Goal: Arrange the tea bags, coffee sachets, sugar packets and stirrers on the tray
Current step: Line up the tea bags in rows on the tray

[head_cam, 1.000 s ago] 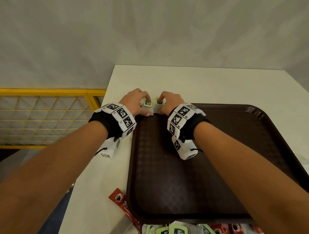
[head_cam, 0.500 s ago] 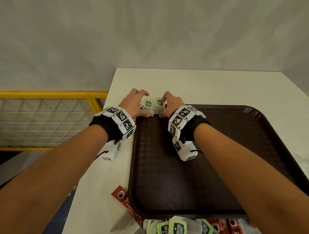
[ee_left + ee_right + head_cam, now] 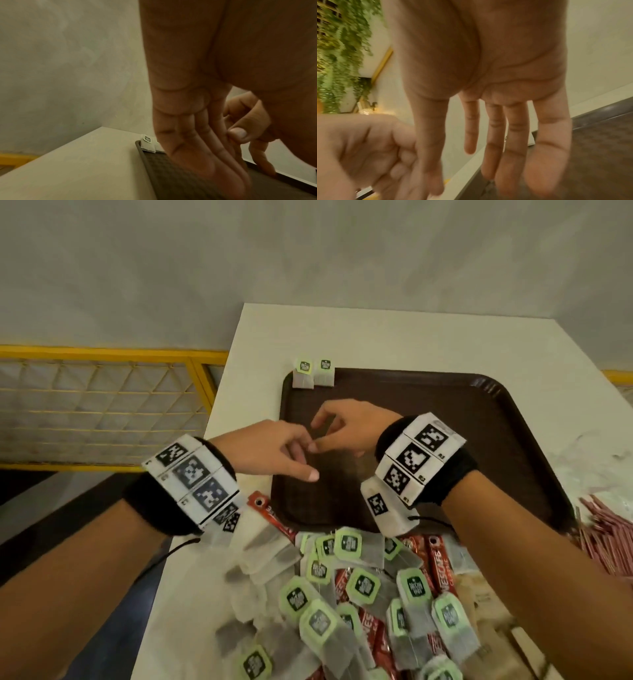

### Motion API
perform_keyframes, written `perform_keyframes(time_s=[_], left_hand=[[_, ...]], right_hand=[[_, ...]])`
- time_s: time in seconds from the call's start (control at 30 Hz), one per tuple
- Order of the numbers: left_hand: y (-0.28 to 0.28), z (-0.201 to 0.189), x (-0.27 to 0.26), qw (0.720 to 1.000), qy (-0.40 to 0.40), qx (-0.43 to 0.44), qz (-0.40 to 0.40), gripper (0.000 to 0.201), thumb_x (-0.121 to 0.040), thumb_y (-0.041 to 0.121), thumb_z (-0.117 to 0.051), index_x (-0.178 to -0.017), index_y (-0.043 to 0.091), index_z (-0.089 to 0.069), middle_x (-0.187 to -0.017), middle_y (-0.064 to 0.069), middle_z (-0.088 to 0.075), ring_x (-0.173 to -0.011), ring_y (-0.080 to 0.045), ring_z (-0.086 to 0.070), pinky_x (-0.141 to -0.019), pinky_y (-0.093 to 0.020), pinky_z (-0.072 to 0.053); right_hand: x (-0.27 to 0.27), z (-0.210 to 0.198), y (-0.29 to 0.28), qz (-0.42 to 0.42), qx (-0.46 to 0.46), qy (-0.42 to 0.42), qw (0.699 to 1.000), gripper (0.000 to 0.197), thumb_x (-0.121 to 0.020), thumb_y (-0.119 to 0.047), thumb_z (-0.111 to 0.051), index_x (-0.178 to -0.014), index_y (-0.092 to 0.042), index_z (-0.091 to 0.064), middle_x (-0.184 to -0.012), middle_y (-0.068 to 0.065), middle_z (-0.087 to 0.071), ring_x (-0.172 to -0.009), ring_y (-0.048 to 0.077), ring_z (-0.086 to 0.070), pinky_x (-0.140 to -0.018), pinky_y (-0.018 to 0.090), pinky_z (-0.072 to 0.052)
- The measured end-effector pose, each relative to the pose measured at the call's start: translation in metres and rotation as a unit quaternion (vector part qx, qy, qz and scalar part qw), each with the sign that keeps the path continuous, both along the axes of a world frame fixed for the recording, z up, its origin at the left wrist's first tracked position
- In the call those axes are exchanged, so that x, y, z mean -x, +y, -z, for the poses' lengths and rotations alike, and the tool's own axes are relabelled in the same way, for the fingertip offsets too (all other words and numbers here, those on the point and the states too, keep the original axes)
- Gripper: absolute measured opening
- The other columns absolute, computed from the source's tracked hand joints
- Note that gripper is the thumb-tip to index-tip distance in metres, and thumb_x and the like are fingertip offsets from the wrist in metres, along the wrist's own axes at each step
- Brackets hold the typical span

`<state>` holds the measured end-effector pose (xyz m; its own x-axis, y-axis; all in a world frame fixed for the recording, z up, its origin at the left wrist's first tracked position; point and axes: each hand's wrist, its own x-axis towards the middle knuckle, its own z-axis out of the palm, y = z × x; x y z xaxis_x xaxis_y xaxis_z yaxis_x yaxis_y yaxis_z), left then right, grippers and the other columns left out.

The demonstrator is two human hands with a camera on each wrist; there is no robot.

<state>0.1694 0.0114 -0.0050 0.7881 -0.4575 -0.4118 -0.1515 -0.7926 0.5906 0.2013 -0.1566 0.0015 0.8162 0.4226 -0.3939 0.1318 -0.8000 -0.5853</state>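
Two tea bags with green tags (image 3: 312,374) (image 3: 148,144) lie side by side in the far left corner of the dark brown tray (image 3: 479,440) (image 3: 171,175) (image 3: 599,148). Both hands hover over the tray's left half, fingertips nearly meeting. My left hand (image 3: 310,461) (image 3: 214,155) holds nothing, its fingers relaxed. My right hand (image 3: 318,436) (image 3: 496,155) is empty too, with its fingers straight. A heap of tea bags (image 3: 349,594) mixed with red coffee sachets (image 3: 442,563) lies on the table at the tray's near edge.
The white table (image 3: 359,337) ends on the left beside a yellow mesh railing (image 3: 102,392). Pinkish stirrers (image 3: 606,539) lie to the right of the tray. Brown packets (image 3: 493,631) sit at the near right of the heap. A grey wall stands behind the table.
Both hands let go of the two tea bags in the far left corner and drew back toward me over the tray. The view tilted down, so the heap now shows.
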Motion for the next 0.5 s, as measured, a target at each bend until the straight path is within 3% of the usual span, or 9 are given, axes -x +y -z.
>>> perform_keyframes(time_s=[0.1, 0.23, 0.3, 0.4, 0.5], left_hand=[[-0.003, 0.003, 0.040, 0.998, 0.045, -0.028, 0.025, 0.035, -0.078, 0.039, -0.071, -0.106, 0.020, -0.061, -0.091, 0.008, -0.066, -0.080, -0.003, -0.060, -0.070, -0.013, -0.045], [-0.014, 0.014, 0.078, 0.993, 0.057, -0.085, 0.056, 0.041, -0.076, 0.043, -0.072, -0.104, 0.014, -0.065, -0.092, 0.004, -0.066, -0.084, -0.008, -0.060, -0.081, -0.025, -0.047], [-0.020, 0.019, 0.089, 0.992, 0.034, -0.112, 0.046, 0.044, -0.075, 0.047, -0.072, -0.102, 0.013, -0.066, -0.096, 0.001, -0.068, -0.090, -0.012, -0.061, -0.082, -0.028, -0.047], [-0.025, 0.022, 0.100, 0.992, 0.005, -0.127, 0.021, 0.051, -0.070, 0.050, -0.074, -0.101, 0.010, -0.064, -0.097, -0.003, -0.066, -0.090, -0.016, -0.061, -0.077, -0.030, -0.049], [-0.022, 0.021, 0.111, 0.991, 0.017, -0.134, 0.023, 0.062, -0.063, 0.053, -0.078, -0.103, 0.010, -0.060, -0.097, -0.003, -0.065, -0.090, -0.018, -0.061, -0.078, -0.032, -0.050]], right_hand=[[0.043, -0.001, -0.004, -0.024, 0.020, 0.011, 0.999, 0.036, -0.082, -0.039, -0.068, -0.111, -0.021, -0.057, -0.081, -0.014, -0.050, -0.067, 0.001, -0.049, -0.056, 0.015, -0.039], [0.092, -0.002, -0.008, -0.052, 0.044, 0.023, 0.997, 0.036, -0.081, -0.040, -0.069, -0.109, -0.020, -0.059, -0.079, -0.015, -0.048, -0.067, -0.001, -0.047, -0.056, 0.012, -0.037], [0.107, 0.000, -0.012, -0.049, 0.073, 0.009, 0.996, 0.035, -0.081, -0.039, -0.070, -0.107, -0.019, -0.060, -0.081, -0.014, -0.050, -0.077, 0.004, -0.051, -0.064, 0.017, -0.042], [0.123, 0.007, -0.019, -0.003, 0.135, -0.022, 0.991, 0.030, -0.077, -0.037, -0.072, -0.098, -0.020, -0.059, -0.099, -0.002, -0.057, -0.095, 0.018, -0.058, -0.083, 0.033, -0.051], [0.135, 0.013, -0.023, 0.026, 0.194, -0.040, 0.980, 0.032, -0.077, -0.032, -0.072, -0.101, -0.015, -0.058, -0.107, 0.004, -0.058, -0.096, 0.024, -0.060, -0.085, 0.039, -0.053]])
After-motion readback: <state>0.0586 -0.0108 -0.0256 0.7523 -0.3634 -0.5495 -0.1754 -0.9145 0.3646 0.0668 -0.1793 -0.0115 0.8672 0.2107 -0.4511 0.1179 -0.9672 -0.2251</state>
